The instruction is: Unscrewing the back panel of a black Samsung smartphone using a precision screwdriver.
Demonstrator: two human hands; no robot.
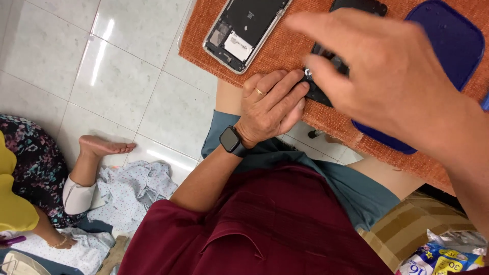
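My left hand, with a ring and a dark wristwatch, rests at the near edge of an orange-cloth table, its fingertips pressing down on a small black part. My right hand hovers over the same black part, thumb and forefinger pinched on something small and shiny; what it is I cannot make out. An opened phone body, back off and insides showing, lies on the cloth beyond my left hand.
A dark blue plastic lid lies on the cloth under my right hand. Another person sits on the white tiled floor at the left, a bare foot beside dotted cloth. A cardboard box with packets is at lower right.
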